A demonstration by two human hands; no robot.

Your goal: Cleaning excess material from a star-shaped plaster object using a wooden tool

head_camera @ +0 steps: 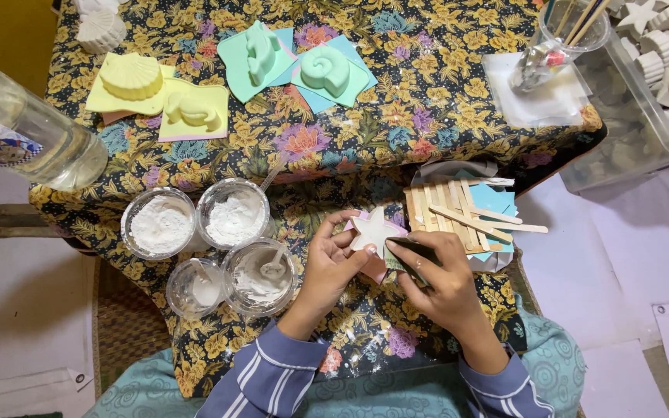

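The white star-shaped cast (372, 230) is held just above the front edge of the bench (427, 101), over a pink sheet (373, 267) that shows beneath it. The left hand (333, 259) is curled about the star's left side, thumb on its face and fingers behind, so that the piece is pinched firmly. The right hand (443, 282) is closed on a dark flat piece (412, 251) (sandpaper, judging by its look, though this cannot be told for certain), whose edge is laid against the star's right points. The step would be done well if the star is gripped near its centre rather than by a thin point, which could snap, and if the dark piece is drawn lightly along one edge at a time. Four clear cups (234, 213) of white powder and paste stand just left of the hands, and wooden sticks (466, 217) lie just right.
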